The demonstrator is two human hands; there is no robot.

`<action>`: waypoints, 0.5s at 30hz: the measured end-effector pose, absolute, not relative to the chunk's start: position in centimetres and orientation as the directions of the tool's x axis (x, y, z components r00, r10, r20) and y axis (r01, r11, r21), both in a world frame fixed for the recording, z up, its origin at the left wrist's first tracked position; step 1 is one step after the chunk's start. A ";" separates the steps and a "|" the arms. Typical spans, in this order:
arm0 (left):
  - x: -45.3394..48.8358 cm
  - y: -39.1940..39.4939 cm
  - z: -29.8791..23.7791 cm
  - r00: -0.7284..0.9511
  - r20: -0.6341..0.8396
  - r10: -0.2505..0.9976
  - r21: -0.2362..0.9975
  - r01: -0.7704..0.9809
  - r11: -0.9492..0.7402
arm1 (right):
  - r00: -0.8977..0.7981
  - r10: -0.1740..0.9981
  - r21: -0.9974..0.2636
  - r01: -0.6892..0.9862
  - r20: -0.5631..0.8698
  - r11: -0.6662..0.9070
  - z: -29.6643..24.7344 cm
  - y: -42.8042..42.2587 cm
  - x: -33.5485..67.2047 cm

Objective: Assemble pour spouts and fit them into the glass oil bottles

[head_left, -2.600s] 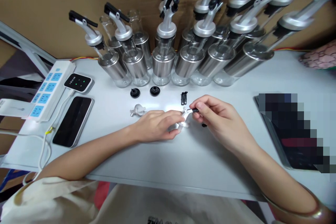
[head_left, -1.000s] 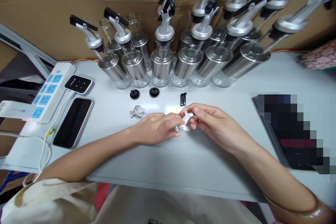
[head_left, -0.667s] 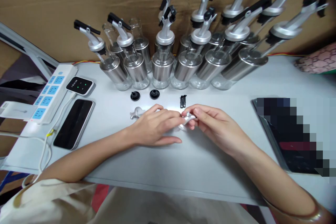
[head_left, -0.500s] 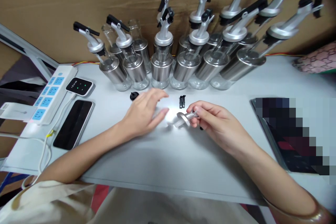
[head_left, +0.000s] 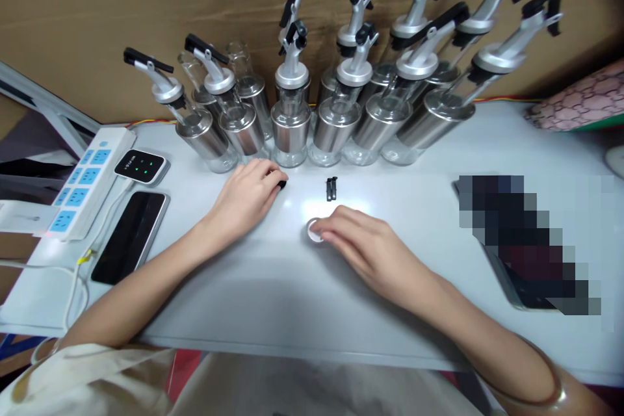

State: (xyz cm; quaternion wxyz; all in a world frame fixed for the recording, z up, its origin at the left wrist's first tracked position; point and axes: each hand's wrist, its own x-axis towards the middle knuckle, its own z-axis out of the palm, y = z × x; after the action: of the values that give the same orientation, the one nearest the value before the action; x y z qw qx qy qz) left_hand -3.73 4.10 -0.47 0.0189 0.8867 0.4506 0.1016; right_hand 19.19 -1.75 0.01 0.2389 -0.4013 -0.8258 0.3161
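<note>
My left hand [head_left: 248, 192] is closed, with its fingertips around a small black stopper [head_left: 281, 184] just above or on the table; most of the stopper is hidden. My right hand [head_left: 368, 240] holds a silver pourer spout [head_left: 312, 231] in a pinch at the middle of the table. The spout's round end faces up and left, and the fingers cover the rest. Between the hands and a little farther back lie two small black lever pieces [head_left: 331, 188], side by side.
Several glass-and-steel bottles [head_left: 291, 127], many topped with pourers, line the back by the cardboard wall [head_left: 146, 0]. A power strip [head_left: 90, 179], a small white device [head_left: 141, 166] and a phone [head_left: 130, 237] lie left. A dark tablet-like device [head_left: 517, 286], partly pixelated, lies right.
My left hand has closed on the black stopper that lay beside it on the table. My right hand has moved slightly left and turned palm down with the spout, whose round end now faces up.
</note>
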 end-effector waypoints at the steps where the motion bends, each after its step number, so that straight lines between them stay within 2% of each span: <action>1: -3.7 4.0 -0.3 0.581 0.171 0.795 0.119 0.789 -0.602 | -0.628 0.764 -0.633 0.534 0.147 0.561 -0.3 -1.9 19.0; 3: -3.5 3.7 0.0 0.604 0.182 0.775 0.140 0.765 -0.629 | -0.717 0.687 -0.508 0.552 0.114 0.661 -0.8 -2.1 18.7; 6: -3.0 2.7 0.6 0.632 0.230 0.740 0.288 0.682 -0.672 | -0.755 0.653 -0.435 0.569 0.060 0.698 -1.2 -2.2 18.4; 10: -1.7 0.7 -0.3 0.578 0.304 0.757 0.575 0.522 -0.630 | -0.757 0.653 -0.392 0.590 0.037 0.706 -1.3 -2.2 18.3; 12: -1.0 -0.1 -1.4 0.484 0.361 0.797 0.708 0.414 -0.572 | -0.755 0.655 -0.395 0.595 0.022 0.700 -1.3 -2.1 18.4; 15: -0.4 -0.6 -3.1 0.347 0.335 0.876 0.858 0.273 -0.436 | -0.749 0.663 -0.425 0.597 0.011 0.681 -1.2 -2.1 18.4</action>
State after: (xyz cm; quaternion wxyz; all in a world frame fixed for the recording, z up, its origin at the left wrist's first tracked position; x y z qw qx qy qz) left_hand -0.37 -0.62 -3.10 0.3608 0.7371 0.3895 0.4181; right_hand 18.42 -2.06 -1.16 0.0823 -0.3448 -0.9131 0.2014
